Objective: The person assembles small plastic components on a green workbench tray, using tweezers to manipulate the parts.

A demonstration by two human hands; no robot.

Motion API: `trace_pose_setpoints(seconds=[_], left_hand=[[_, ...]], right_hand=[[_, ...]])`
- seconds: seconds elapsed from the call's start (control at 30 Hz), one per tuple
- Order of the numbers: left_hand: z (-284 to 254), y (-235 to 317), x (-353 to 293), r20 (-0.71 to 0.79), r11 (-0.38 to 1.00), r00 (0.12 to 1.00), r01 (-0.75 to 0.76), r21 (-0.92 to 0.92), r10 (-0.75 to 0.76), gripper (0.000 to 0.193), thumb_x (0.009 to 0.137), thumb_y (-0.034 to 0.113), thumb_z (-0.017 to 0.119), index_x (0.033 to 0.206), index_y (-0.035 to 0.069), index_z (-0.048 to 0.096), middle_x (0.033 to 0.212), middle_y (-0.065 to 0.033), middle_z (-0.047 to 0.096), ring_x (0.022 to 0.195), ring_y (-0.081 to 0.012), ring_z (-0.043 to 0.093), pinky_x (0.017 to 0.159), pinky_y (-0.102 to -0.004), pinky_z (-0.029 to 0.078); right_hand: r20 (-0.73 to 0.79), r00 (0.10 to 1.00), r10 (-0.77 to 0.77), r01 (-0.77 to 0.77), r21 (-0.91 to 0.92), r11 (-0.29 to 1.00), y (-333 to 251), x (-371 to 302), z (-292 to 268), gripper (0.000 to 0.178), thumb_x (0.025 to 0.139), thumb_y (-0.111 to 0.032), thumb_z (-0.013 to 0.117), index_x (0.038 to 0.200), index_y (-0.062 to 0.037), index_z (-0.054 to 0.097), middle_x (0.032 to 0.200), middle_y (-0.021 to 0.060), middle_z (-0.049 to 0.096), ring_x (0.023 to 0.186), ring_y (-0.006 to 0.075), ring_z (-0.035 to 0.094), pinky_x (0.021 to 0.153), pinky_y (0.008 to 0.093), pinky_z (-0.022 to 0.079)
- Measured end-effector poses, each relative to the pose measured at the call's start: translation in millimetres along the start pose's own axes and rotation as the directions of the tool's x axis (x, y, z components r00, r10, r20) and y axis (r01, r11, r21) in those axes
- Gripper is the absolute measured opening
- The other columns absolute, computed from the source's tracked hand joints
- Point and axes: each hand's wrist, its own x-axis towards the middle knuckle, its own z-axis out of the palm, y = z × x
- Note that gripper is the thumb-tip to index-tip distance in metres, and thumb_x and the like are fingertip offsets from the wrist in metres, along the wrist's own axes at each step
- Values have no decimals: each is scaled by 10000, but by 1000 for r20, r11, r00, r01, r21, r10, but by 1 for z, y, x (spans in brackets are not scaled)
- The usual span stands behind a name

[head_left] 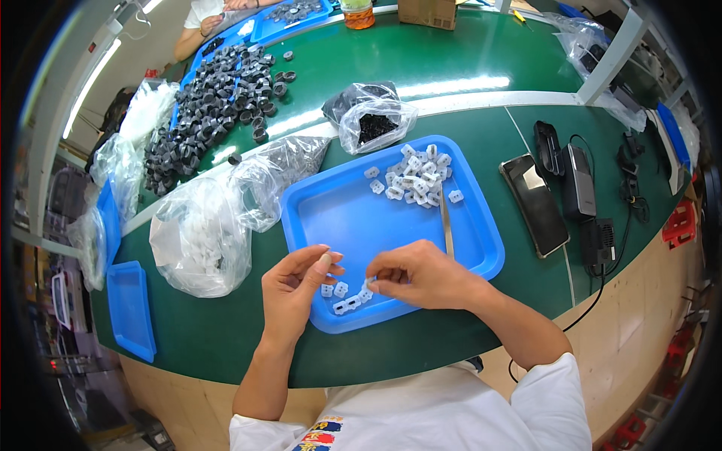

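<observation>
My L hand point(289, 289) is over the blue tray's point(323, 218) near-left rim, thumb & index close together; can't tell if there's a pc between them. R hand point(425, 274) is curled over the tray's near side, fingertips right at the end of the small white pcs point(352, 304); can't tell if they're gripping one or just in front. Those few pcs sit inside the tray's near-left corner; the main white pile point(417, 177) is at its far side.

Risks, I'd guess: a loose pinch drops a pc over the tray's near wall, & w/ the table edge not far beyond, it could roll to the floor. My R wrist could also snag the thin metal tool point(446, 218) in the tray's R half & knock pcs about.

Room: best open space is the tray's bare middle, btwn pile & small group. L of tray, the clear bag point(199, 240) limits a wide elbow swing; R of tray there's a strip of green tabletop point(492, 195), then the phone point(535, 203). Far side's tight: bag of black bits point(376, 128) just beyond the rim.
</observation>
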Motion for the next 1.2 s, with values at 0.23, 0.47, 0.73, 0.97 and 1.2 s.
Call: trace_pose_setpoints(seconds=[0.23, 0.47, 0.73, 0.97, 1.2], left_hand=[[-8, -6, 5, -63, 996, 995, -83, -39, 81, 171, 899, 80, 607, 1046, -4, 632, 981, -134, 672, 775, -172, 658, 620, -258, 512], [-16, -4, 14, -184, 990, 974, -141, -20, 135, 177, 900, 93, 598, 1064, 32, 621, 1009, -105, 661, 729, -132, 636, 550, -225, 474], [-40, 0, 25, -346, 973, 911, -227, 33, 224, 259, 899, 68, 590, 1154, 24, 584, 1103, -95, 624, 813, -108, 610, 545, -209, 456], [-59, 0, 46, -358, 911, 844, -321, 259, 399, 249, 878, 21, 610, 1123, -20, 600, 1092, -98, 631, 915, -148, 613, 733, -259, 511], [-75, 17, 65, -211, 762, 867, -252, 596, 452, 223, 873, -22, 579, 1090, -15, 633, 1038, -99, 658, 974, -160, 623, 874, -266, 488]], right_hand=[[105, 994, 9, -3, -65, 998, 4, 0, 3, 164, 832, -159, 643, 926, -27, 662, 769, 118, 671, 712, 230, 658, 667, 330, 510], [85, 996, -25, 36, -120, 992, 16, 1, 5, 159, 833, -150, 656, 923, -20, 670, 750, 99, 665, 693, 188, 647, 639, 306, 510], [-593, 803, -59, 105, 42, 994, 12, 11, -16, 231, 808, -163, 667, 988, -19, 651, 790, 136, 685, 692, 239, 665, 644, 311, 517], [-414, 910, -10, -134, -316, 939, 20, 6, -6, 255, 812, -146, 682, 1048, -56, 641, 805, 116, 691, 716, 218, 673, 642, 314, 517], [-321, 918, -234, -2, -593, 805, 24, 6, -7, 263, 814, -113, 644, 1073, -73, 632, 973, 72, 672, 832, 253, 646, 697, 347, 511]])
